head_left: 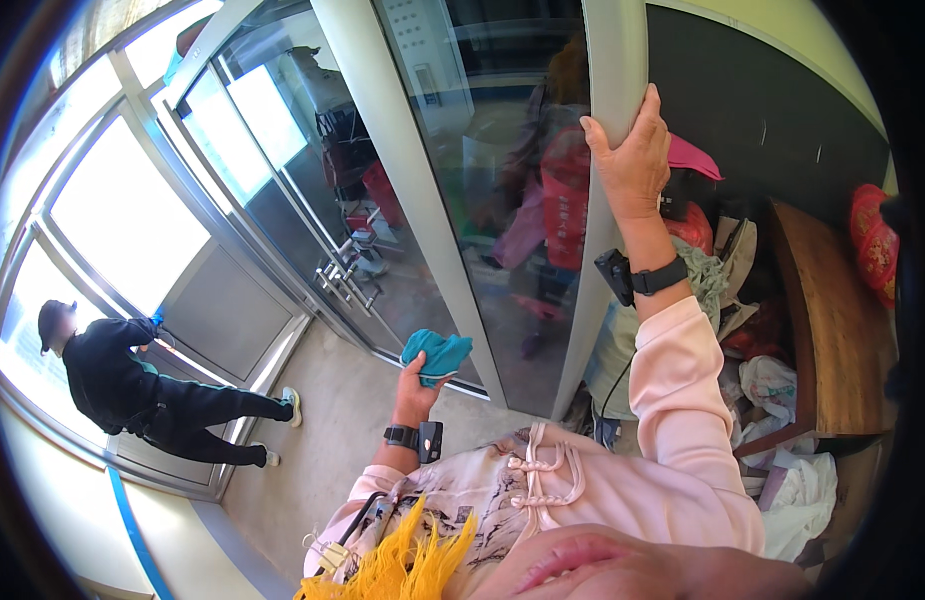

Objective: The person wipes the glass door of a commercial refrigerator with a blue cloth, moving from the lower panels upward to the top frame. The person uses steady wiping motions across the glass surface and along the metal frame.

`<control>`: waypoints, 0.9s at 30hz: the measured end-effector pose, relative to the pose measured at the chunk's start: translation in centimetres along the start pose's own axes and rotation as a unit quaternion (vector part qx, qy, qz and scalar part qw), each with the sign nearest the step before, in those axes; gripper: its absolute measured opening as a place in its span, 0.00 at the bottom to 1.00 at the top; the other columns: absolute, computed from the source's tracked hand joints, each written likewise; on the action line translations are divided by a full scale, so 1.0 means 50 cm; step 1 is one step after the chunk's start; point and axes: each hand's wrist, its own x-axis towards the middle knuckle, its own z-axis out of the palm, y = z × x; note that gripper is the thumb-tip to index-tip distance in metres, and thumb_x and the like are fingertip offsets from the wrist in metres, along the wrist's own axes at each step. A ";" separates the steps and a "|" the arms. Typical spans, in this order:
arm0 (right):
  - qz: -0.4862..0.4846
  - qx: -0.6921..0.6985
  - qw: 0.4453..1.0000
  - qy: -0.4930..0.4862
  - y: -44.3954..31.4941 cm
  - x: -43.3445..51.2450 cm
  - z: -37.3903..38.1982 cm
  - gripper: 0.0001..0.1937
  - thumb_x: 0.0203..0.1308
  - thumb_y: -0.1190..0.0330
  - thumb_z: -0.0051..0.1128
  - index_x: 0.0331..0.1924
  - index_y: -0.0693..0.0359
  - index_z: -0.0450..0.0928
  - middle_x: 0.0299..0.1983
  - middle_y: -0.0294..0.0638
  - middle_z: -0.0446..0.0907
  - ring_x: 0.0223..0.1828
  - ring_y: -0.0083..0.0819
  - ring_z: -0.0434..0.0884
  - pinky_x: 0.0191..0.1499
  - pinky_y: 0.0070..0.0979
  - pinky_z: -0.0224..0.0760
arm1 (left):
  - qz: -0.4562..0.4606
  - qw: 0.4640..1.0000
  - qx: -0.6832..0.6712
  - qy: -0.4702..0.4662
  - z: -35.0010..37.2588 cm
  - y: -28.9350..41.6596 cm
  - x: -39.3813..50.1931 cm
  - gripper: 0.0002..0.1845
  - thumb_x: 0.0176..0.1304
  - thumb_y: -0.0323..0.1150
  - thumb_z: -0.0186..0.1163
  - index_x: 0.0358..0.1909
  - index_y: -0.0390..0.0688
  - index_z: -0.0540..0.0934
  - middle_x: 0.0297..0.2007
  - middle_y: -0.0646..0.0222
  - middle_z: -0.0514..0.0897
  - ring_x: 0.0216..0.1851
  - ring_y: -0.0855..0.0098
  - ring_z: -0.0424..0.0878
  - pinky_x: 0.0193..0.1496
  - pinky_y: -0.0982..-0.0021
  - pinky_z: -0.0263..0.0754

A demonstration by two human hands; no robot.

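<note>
My left hand [419, 379] holds a folded teal cloth [437, 355] in front of the lower part of the glass panels. Higher up and to the right, my right hand [633, 154] rests on the edge of a pale metal frame post [617, 67], thumb on one side and fingers on the other; it grips no loose thing. Left of this post is a dark glass panel [500, 150] with reflections across it. Further left, a glass door [282, 172] has metal pull handles [347, 279].
A person in dark clothes [132, 375] stands at the left by another framed door [229, 315]. On the right are a wooden cabinet [834, 322], white plastic bags [800, 495], a pink item [691, 157] and red ornaments [873, 240]. Yellow fringe [410, 559] hangs near my chest.
</note>
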 end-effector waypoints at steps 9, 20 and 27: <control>0.004 -0.001 1.000 0.005 -0.003 0.001 -0.002 0.48 0.48 0.46 0.70 0.69 0.60 0.57 0.51 0.52 0.75 0.50 0.51 0.76 0.45 0.45 0.75 | 0.039 0.997 -0.057 -0.037 0.011 0.021 0.011 0.28 0.70 0.48 0.53 0.66 0.46 0.67 0.64 0.56 0.72 0.63 0.45 0.71 0.61 0.35 0.66; 0.034 -0.010 0.999 -0.003 0.003 -0.004 -0.010 0.45 0.54 0.47 0.66 0.71 0.59 0.56 0.53 0.52 0.76 0.54 0.50 0.76 0.51 0.42 0.74 | 0.230 0.945 -0.156 -0.175 0.120 0.364 0.136 0.30 0.68 0.50 0.52 0.68 0.46 0.65 0.65 0.55 0.69 0.66 0.44 0.65 0.63 0.29 0.57; 0.039 -0.028 0.999 -0.006 0.008 -0.004 -0.010 0.45 0.56 0.46 0.63 0.71 0.61 0.55 0.56 0.54 0.75 0.55 0.50 0.76 0.53 0.41 0.73 | 0.592 0.787 -0.049 -0.169 0.398 0.698 0.092 0.29 0.65 0.21 0.57 0.67 0.44 0.63 0.59 0.59 0.73 0.59 0.56 0.74 0.58 0.48 0.74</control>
